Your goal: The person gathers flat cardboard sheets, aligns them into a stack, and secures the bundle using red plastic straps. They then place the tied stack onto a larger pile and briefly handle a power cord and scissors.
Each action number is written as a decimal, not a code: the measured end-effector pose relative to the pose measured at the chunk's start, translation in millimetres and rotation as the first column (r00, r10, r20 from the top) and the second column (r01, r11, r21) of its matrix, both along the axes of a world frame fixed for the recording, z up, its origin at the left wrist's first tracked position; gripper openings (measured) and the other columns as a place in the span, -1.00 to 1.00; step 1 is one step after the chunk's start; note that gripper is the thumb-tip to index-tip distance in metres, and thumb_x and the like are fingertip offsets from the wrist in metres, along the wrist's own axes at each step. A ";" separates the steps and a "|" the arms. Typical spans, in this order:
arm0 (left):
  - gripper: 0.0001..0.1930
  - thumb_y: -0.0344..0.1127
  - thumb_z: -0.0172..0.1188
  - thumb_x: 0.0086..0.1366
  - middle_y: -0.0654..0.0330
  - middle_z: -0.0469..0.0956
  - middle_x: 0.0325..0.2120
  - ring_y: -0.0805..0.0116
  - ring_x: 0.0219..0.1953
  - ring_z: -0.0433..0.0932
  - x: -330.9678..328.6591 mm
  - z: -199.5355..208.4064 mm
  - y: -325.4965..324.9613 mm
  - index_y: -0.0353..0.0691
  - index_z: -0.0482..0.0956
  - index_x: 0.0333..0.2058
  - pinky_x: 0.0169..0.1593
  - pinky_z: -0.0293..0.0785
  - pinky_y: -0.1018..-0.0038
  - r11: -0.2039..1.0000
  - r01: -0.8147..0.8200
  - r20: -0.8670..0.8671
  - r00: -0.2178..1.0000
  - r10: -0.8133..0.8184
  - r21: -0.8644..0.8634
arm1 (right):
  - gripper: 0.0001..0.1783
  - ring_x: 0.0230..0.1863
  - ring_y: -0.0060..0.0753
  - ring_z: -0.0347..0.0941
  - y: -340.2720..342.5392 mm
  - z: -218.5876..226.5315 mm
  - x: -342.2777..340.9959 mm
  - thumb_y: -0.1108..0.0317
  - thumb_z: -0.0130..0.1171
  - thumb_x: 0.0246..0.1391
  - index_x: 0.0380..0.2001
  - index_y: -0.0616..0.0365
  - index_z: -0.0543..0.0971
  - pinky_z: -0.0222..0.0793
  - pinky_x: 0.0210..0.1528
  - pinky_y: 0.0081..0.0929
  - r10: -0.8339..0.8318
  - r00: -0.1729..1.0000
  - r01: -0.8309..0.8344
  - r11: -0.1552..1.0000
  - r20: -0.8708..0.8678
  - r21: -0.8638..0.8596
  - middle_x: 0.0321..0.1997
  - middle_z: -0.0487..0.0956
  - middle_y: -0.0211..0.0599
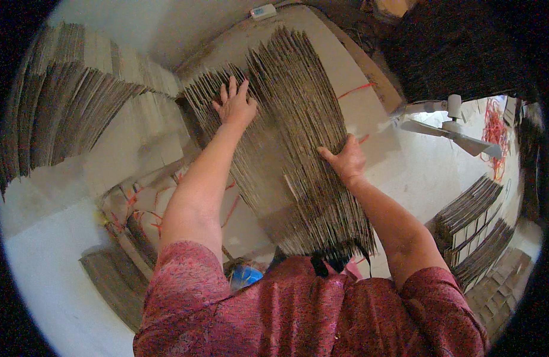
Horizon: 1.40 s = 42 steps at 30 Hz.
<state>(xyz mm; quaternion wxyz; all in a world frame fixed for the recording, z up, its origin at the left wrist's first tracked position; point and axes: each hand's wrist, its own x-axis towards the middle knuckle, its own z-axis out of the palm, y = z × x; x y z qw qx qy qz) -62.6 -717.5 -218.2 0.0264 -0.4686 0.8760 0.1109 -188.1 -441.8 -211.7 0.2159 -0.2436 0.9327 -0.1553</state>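
In front of me a long row of thin grey-brown cardboard sheets [307, 110] stands on edge, packed close together. Beside it on the left is a second row of sheets [206, 83], with a blurred strip between the two. My left hand [236, 110] lies on the top edges of the left row near its far end, fingers spread. Against the right side of the long row rests my right hand [347, 162], its thumb stretched over the edges. Its other fingers are partly hidden. Both rows sit on a pale board surface [331, 41].
More cardboard stacks [54, 113] stand at the far left, and another bundle [114, 285] lies low on the left. At the right are a fan [456, 131], hanging red strings [494, 134] and further stacks [471, 205]. A small white box [263, 12] sits at the far edge.
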 end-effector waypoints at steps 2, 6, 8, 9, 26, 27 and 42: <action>-0.44 -0.07 0.09 0.07 0.27 -0.12 0.27 0.06 0.28 -0.14 -5.8 -1.6 -0.7 0.15 0.25 0.10 0.16 -0.18 -0.23 1.000 -0.028 -0.042 0.999 0.029 0.011 | -0.12 -0.20 -0.04 0.44 0.2 -0.2 0.1 -0.32 0.27 -0.46 -0.22 0.18 0.34 0.37 -0.21 -0.19 -0.007 1.000 0.007 1.000 -0.006 -0.006 -0.22 0.47 -0.08; -0.43 -0.01 0.08 0.12 0.20 -0.09 0.25 0.09 0.28 -0.15 -23.7 10.8 8.0 -0.02 0.23 0.10 0.18 -0.22 -0.17 0.993 -0.093 -0.053 0.994 0.097 0.069 | -0.12 -0.19 -0.03 0.44 1.1 0.1 -1.4 -0.32 0.27 -0.46 -0.21 0.19 0.34 0.37 -0.18 -0.21 -0.006 1.000 0.007 1.000 -0.015 0.021 -0.23 0.47 -0.06; -0.44 -0.03 0.09 0.11 0.20 -0.09 0.25 0.08 0.27 -0.13 -19.9 6.3 8.4 -0.05 0.23 0.08 0.19 -0.21 -0.16 0.994 -0.099 -0.084 0.991 0.103 0.049 | -0.12 -0.19 -0.03 0.44 1.6 -0.7 -2.3 -0.33 0.26 -0.45 -0.21 0.19 0.33 0.37 -0.17 -0.21 -0.003 1.000 0.003 0.999 -0.006 0.039 -0.22 0.46 -0.06; -0.44 -0.04 0.10 0.11 0.19 -0.09 0.24 0.07 0.27 -0.13 -18.4 5.0 8.7 -0.06 0.23 0.07 0.19 -0.20 -0.15 0.994 -0.100 -0.098 0.990 0.103 0.038 | -0.12 -0.19 -0.02 0.44 2.9 -4.1 -2.2 -0.33 0.26 -0.45 -0.21 0.19 0.33 0.36 -0.17 -0.20 -0.002 1.000 0.002 1.000 -0.008 0.031 -0.22 0.46 -0.05; -0.34 0.11 0.12 0.05 0.17 -0.11 0.25 0.08 0.28 -0.13 -47.0 7.3 17.5 0.01 0.21 0.10 0.20 -0.21 -0.15 0.994 -0.095 -0.087 0.991 0.100 0.061 | -0.14 -0.19 -0.05 0.42 1.8 -4.8 -3.6 -0.31 0.26 -0.43 -0.23 0.21 0.31 0.36 -0.19 -0.19 0.020 1.000 -0.020 0.999 -0.005 0.046 -0.21 0.43 -0.08; -0.35 0.10 0.12 0.05 0.16 -0.12 0.25 0.08 0.28 -0.14 -42.6 4.8 15.4 0.01 0.21 0.10 0.20 -0.21 -0.14 0.995 -0.080 -0.096 0.992 0.085 0.056 | -0.14 -0.19 -0.05 0.42 1.2 -5.1 -3.3 -0.31 0.26 -0.44 -0.23 0.20 0.31 0.36 -0.19 -0.18 0.017 1.000 -0.016 0.999 -0.005 0.046 -0.20 0.43 -0.09; -0.40 0.00 0.07 0.06 0.31 -0.15 0.28 0.05 0.29 -0.19 -49.6 -6.9 13.4 0.11 0.22 0.12 0.14 -0.21 -0.27 0.997 0.012 -0.087 0.996 -0.005 0.075 | -0.11 -0.14 -0.04 0.39 3.6 -0.8 -7.2 -0.33 0.24 -0.42 -0.22 0.24 0.32 0.35 -0.14 -0.21 0.040 0.999 -0.041 0.999 0.015 0.034 -0.20 0.43 -0.04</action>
